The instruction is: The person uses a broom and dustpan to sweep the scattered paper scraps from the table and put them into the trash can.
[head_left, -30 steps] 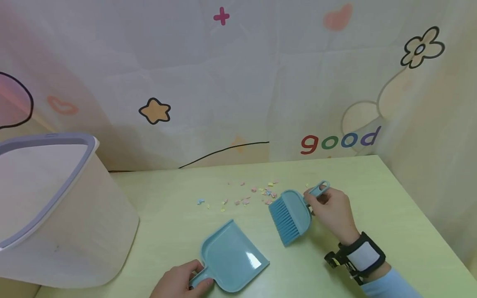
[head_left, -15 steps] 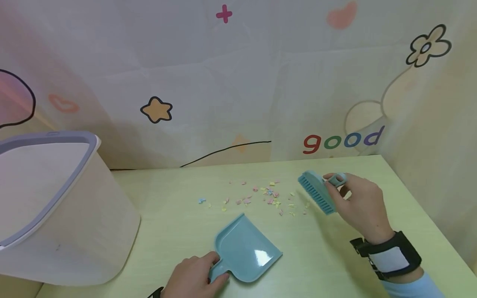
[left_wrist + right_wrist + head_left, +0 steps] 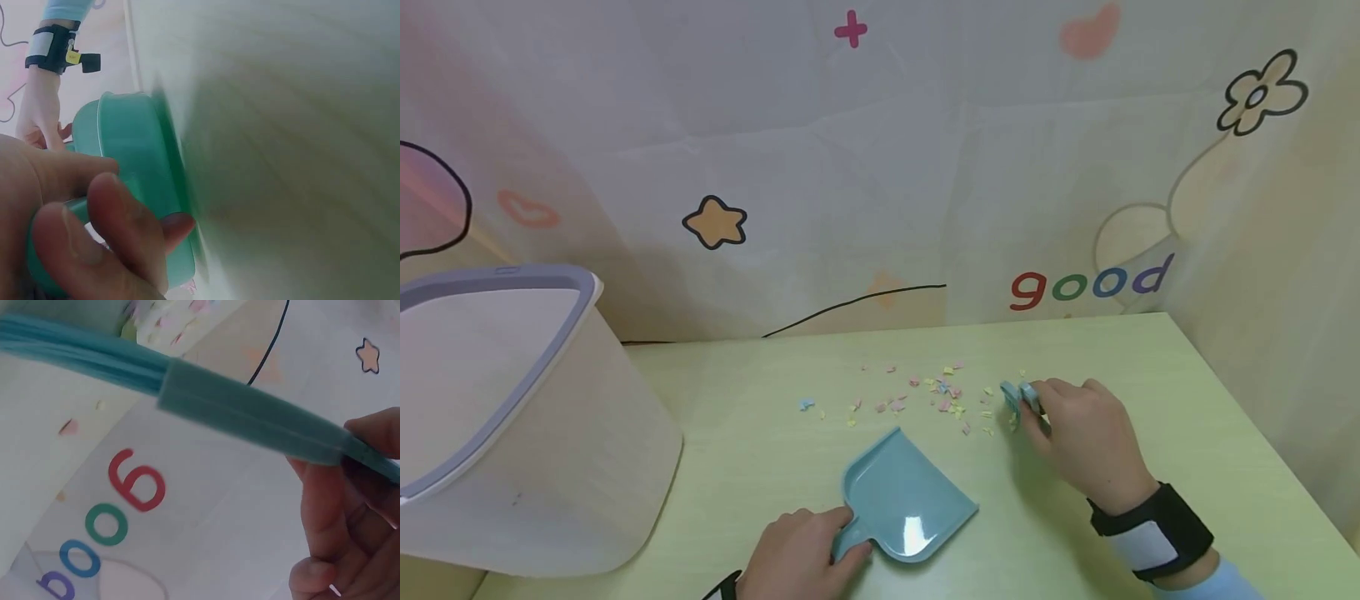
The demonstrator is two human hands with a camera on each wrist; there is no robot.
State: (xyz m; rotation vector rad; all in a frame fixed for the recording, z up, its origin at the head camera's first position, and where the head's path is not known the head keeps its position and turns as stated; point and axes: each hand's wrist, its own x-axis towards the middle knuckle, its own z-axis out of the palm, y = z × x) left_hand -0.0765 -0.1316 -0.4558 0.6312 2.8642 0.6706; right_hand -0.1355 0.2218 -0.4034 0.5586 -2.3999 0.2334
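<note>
Pale cloth printed with stars, hearts and a flower hangs as a backdrop [image 3: 820,167] across the upper half of the head view, the coloured word "good" [image 3: 1090,283] sitting low on its right side. Below it stretches a light yellow-green table [image 3: 737,467], and a tall white bin [image 3: 550,450] with a lavender rim fills the left edge. From where I stand, small paper scraps [image 3: 943,387] in pink, yellow and blue lie strewn over the middle of the table. Just below them, at lower centre, is a glossy blue dustpan [image 3: 904,496], its straight edge turned to the upper right. Its handle points to the lower left, where the left hand [image 3: 801,554] grips it between thumb and curled fingers. Right of the scraps, the right hand [image 3: 1086,442] pinches the handle of a matching blue brush [image 3: 1011,404], seen nearly edge-on. The right wrist view shows its bristles [image 3: 81,353] reaching to the upper left. On the right wrist sits a black band [image 3: 1150,533] with a white patch, above a light blue sleeve [image 3: 1210,583].
</note>
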